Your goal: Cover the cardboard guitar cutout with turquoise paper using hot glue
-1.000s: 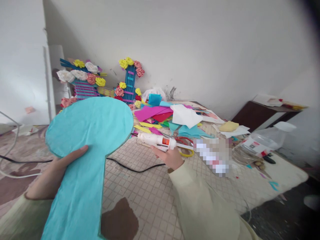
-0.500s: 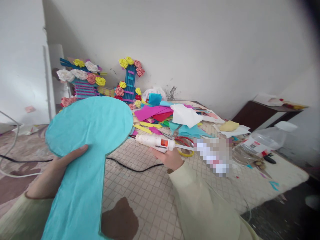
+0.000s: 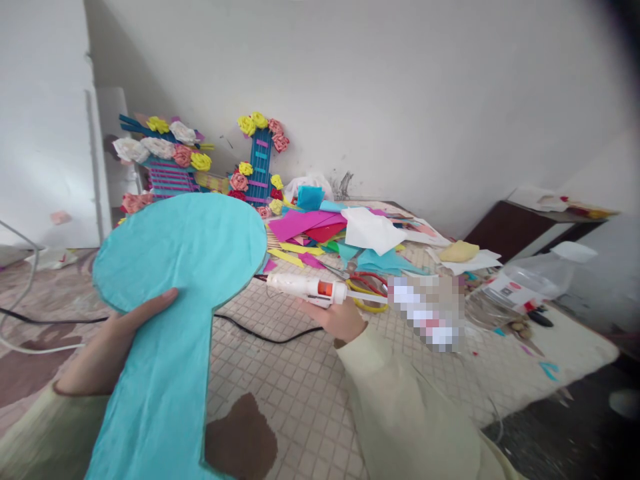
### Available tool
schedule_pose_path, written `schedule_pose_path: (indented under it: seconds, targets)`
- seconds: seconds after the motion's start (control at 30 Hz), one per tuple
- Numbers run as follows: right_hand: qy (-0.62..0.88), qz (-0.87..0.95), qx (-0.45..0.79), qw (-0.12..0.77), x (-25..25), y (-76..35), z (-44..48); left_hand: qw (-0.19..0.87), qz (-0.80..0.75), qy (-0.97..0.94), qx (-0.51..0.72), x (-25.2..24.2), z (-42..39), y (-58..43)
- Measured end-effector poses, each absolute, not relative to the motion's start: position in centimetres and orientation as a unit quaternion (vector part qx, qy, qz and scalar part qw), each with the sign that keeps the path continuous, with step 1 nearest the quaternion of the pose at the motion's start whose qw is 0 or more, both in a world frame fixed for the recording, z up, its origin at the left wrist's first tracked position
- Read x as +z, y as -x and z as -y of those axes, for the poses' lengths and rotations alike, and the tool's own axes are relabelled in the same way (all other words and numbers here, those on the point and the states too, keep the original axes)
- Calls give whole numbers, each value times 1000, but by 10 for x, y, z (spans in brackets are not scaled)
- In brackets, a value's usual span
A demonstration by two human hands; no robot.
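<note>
A large turquoise paper-covered board (image 3: 185, 260), round at the top with a straight stem below, stands tilted at the left. My left hand (image 3: 117, 337) grips its left edge, thumb across the front and the other fingers hidden behind. My right hand (image 3: 337, 319) is wrapped round a white glue gun (image 3: 307, 288) with an orange part and a glue stick at its rear. The gun's tip lies close to the board's right edge, with a small gap between them.
Coloured paper sheets (image 3: 325, 227) are piled at the back beside scissors (image 3: 371, 293). Flower-decorated pieces (image 3: 260, 163) lean at the wall. A plastic bottle (image 3: 530, 283) lies on the right. A black cable (image 3: 273, 339) crosses the tiled-pattern table (image 3: 310, 393).
The glue gun in my right hand has shifted slightly left, towards the board. My left hand and the board have barely moved.
</note>
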State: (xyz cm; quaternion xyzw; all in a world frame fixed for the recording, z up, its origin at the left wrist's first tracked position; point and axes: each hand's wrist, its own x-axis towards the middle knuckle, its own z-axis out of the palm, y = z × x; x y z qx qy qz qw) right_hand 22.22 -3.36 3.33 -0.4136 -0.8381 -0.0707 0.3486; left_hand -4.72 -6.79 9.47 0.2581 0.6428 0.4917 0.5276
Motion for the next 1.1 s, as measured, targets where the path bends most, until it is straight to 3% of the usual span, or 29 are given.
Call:
schedule_pose_path:
  seconds: [0.53,1.1]
  targets:
    - [471,802,0,366,38,-216,41,513,-655,-273,483,103,72,38]
    - [433,829,30,352,44,-214,43,489,-654,-300,493,110,76,28]
